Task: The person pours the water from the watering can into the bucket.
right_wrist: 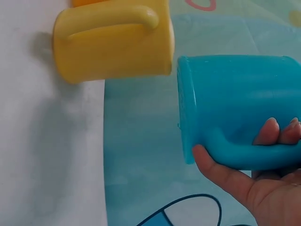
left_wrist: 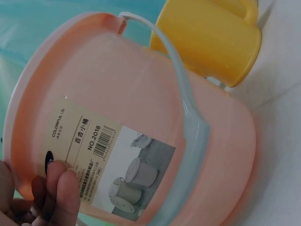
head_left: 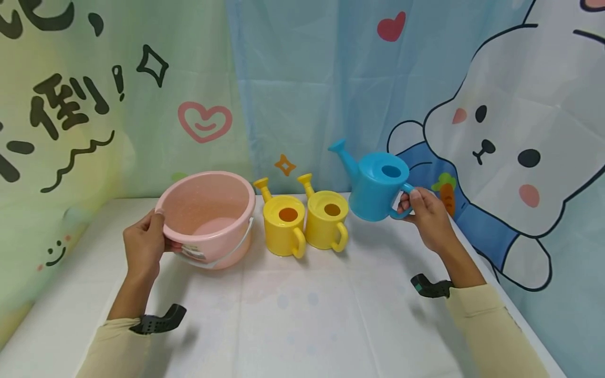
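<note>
My left hand (head_left: pixel 144 244) grips the left side of a pink bucket (head_left: pixel 222 252), thumb at its rim. The bucket's pale handle (left_wrist: pixel 188 117) hangs down over its wall, and a printed label (left_wrist: pixel 106 155) shows beside my fingers in the left wrist view. In my right hand (head_left: pixel 430 220), a blue watering can (head_left: pixel 373 194) is held by its handle, raised off the table with its spout to the left. Between the hands stand two yellow watering cans, one (head_left: pixel 279 231) close beside the bucket and the other (head_left: pixel 326 223) nearer the blue one.
A white cloth-covered table (head_left: pixel 293 320) lies under everything. Behind it hangs a printed curtain (head_left: pixel 293 79) with hearts and a large white rabbit (head_left: pixel 506 131) at the right. The table's right edge runs below my right forearm.
</note>
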Tool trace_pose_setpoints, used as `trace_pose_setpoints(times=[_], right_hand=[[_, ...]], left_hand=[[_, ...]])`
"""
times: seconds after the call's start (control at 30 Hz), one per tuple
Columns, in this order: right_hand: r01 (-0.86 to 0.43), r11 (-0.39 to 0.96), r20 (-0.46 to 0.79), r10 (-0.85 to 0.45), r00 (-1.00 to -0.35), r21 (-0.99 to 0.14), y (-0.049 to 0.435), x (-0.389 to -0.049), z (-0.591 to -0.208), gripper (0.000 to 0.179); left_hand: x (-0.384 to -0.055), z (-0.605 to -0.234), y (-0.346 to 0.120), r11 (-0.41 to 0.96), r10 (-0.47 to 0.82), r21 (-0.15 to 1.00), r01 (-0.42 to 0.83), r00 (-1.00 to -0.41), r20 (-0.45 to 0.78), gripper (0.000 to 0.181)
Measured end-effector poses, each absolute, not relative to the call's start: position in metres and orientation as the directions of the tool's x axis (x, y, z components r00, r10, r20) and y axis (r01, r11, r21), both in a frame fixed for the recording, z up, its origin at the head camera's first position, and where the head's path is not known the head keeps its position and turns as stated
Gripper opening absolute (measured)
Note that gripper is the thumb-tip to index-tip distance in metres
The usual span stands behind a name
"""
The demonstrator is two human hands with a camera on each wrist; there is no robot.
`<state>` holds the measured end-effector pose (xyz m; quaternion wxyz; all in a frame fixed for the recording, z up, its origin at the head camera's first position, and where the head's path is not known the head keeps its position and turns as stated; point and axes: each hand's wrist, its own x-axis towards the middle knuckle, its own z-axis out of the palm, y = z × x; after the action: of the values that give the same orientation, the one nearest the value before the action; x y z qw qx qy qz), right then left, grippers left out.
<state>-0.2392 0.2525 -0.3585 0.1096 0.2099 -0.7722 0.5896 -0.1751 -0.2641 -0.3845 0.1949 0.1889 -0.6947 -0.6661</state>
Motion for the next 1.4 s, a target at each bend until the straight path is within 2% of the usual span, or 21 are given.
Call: trace_pose_setpoints(times=[0.67, 0.9, 1.4], right_hand=[[-0.415, 0.148, 0.342, -0.360, -0.868, -0.898, 0.232, -0.248, -0.329, 0.038], [-0.400, 0.134, 0.314, -0.418, -0.852, -0.907, 0.223, -0.251, -0.321, 0.037], [-0.384, 0.171, 0.250, -0.516, -0.819, -0.907, 0.202, -0.262, -0.305, 0.038]], left_hand=[[-0.172, -0.384, -0.267, -0.013, -0.542, 1.000, 0.004, -0.841, -0.003, 0.045], [-0.173, -0.385, -0.265, 0.032, -0.519, 0.999, 0.020, -0.854, 0.033, 0.045], [-0.175, -0.385, -0.263, 0.044, -0.527, 0.999, 0.003, -0.849, 0.026, 0.045]])
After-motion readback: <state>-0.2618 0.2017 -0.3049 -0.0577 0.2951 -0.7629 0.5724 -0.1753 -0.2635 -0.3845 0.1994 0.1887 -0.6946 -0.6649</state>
